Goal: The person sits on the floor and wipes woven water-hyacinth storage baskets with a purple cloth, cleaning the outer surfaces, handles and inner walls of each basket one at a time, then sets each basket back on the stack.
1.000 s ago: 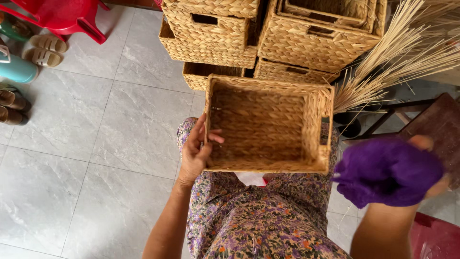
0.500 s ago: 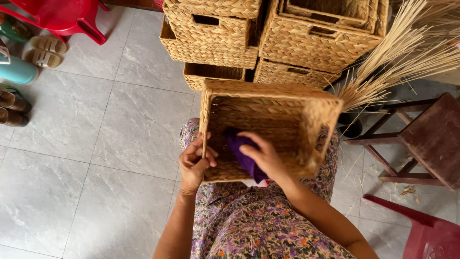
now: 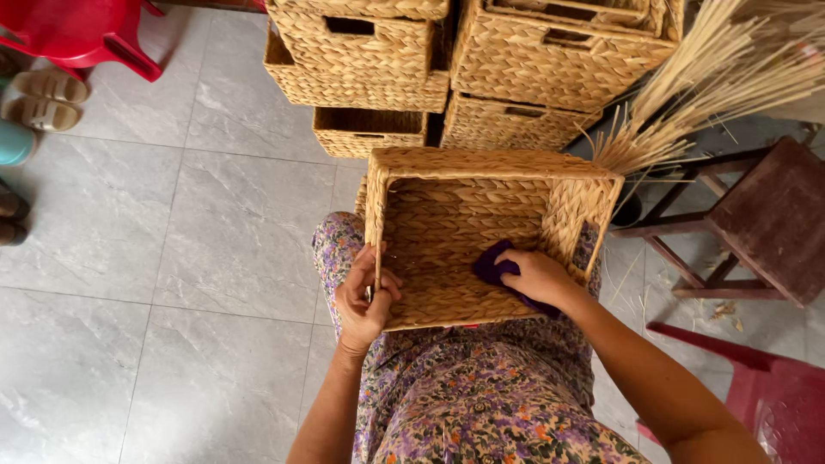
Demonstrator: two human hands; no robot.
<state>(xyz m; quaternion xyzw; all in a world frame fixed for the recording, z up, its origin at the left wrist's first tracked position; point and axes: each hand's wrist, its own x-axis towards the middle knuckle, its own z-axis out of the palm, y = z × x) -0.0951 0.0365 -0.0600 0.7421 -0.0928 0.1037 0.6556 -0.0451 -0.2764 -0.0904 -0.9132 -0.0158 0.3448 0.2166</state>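
A rectangular woven straw basket [image 3: 464,167] rests on my lap, its opening facing up towards me. My left hand [image 3: 365,296] grips the basket's near left rim, thumb inside and fingers outside. My right hand [image 3: 537,277] is inside the basket at its right side, pressing a purple cloth [image 3: 490,265] against the woven bottom. The hand covers most of the cloth. My flowered garment [image 3: 481,395] shows below the basket.
Several similar woven baskets [image 3: 369,51] are stacked on the grey tiled floor [image 3: 172,258] ahead. A bundle of dry straw stalks [image 3: 713,77] leans at the upper right above a dark wooden stool [image 3: 765,223]. Red plastic chairs [image 3: 77,34] and sandals [image 3: 43,99] stand at the left.
My right hand brought the purple cloth from outside at the right into the basket, then slid it to the basket's right side. The basket tilted slightly. The left hand kept its grip.
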